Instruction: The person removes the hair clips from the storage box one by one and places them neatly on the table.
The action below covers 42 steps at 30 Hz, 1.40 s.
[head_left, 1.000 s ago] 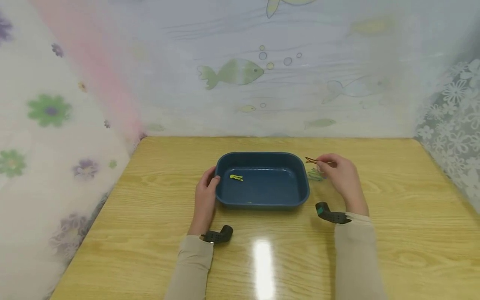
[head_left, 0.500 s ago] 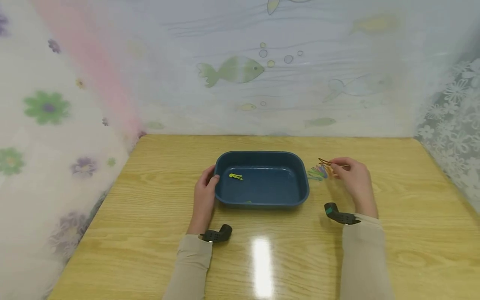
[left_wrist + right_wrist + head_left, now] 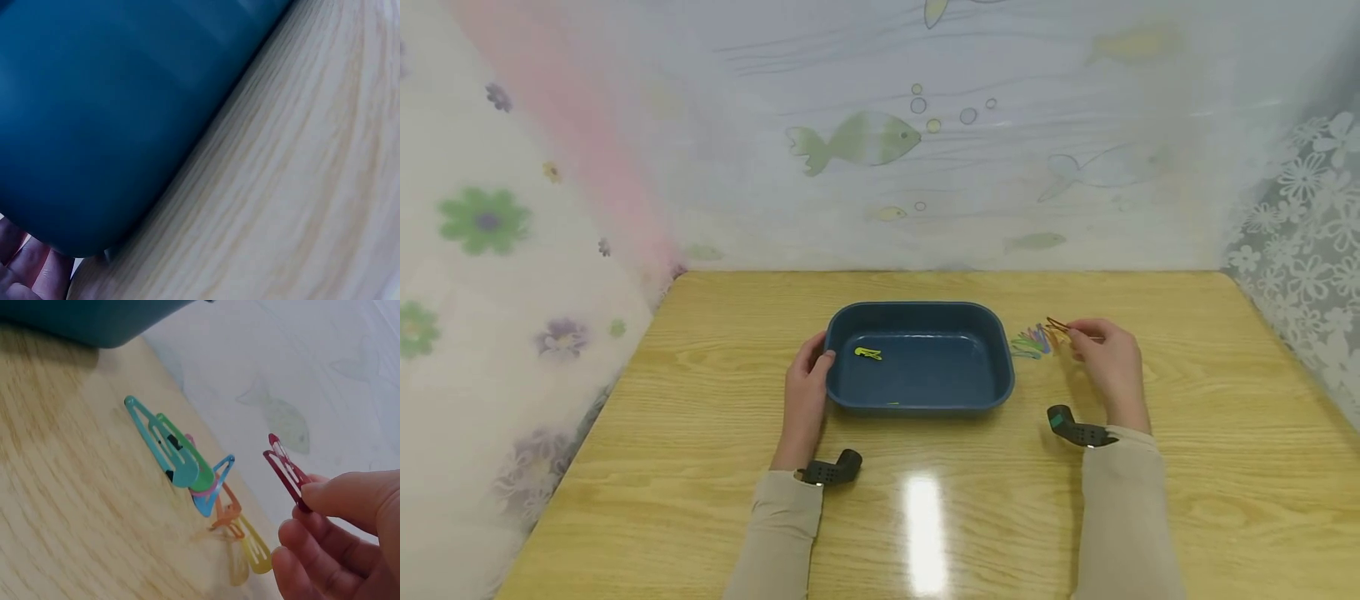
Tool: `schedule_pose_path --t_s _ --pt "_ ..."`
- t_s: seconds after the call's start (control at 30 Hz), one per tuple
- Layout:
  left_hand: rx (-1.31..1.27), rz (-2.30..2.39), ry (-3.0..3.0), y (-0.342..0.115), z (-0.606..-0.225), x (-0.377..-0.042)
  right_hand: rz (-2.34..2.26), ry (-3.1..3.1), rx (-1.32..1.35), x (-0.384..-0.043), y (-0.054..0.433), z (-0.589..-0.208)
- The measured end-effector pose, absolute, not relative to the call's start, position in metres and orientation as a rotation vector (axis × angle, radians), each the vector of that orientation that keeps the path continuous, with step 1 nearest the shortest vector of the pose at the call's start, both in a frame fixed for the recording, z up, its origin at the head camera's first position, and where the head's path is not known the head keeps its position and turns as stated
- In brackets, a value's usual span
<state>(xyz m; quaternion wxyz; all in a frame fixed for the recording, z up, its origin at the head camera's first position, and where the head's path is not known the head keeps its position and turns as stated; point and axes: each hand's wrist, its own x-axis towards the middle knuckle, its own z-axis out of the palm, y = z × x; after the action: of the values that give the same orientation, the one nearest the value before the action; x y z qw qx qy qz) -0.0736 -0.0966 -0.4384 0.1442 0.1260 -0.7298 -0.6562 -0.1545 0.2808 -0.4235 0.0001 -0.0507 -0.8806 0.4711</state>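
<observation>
At the left end of a dark blue basin [image 3: 921, 400], my left hand [image 3: 806, 392] grips the wall, its thumb over the rim. In the left wrist view its fingers [image 3: 53, 275] lie against the outside of the basin's corner. My right hand [image 3: 1108, 354] pinches a dark red snap hair clip [image 3: 286, 475] between thumb and fingertips, raised above the table. The clip's two parts stand apart in a narrow V. Beside it lies a heap of hair clips: teal [image 3: 150, 434], green [image 3: 201, 481], blue [image 3: 204, 504], orange [image 3: 229, 509], yellow [image 3: 255, 550] and a partly hidden pink one.
Inside the basin lies a yellow hair clip [image 3: 868, 354], with a yellow-green sliver [image 3: 892, 403] by the near wall. The wooden table [image 3: 715, 367] meets a fish-patterned curtain [image 3: 850, 225] at the back. Light glares on the table in front of the basin.
My right hand has moved right, away from the basin, with the red hair clip, uncovering more of the heap. My left hand keeps its hold on the basin.
</observation>
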Motion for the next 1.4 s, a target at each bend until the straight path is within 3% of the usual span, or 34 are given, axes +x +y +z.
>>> schedule_pose_path --t_s 0.77,1.0,1.4 --pt "0.398 -1.862 -2.110 -0.099 -0.436 -0.070 1.388 -2.877 -0.334 -0.155 0.291 -0.431" --pt "0.413 -1.893 -2.128 -0.093 -0.414 -0.062 1.353 -2.885 -0.328 -0.154 0.291 -0.430" --pt "0.369 -1.898 -2.100 -0.097 -0.439 -0.072 1.286 -2.885 -0.307 -0.152 0.292 -0.429"
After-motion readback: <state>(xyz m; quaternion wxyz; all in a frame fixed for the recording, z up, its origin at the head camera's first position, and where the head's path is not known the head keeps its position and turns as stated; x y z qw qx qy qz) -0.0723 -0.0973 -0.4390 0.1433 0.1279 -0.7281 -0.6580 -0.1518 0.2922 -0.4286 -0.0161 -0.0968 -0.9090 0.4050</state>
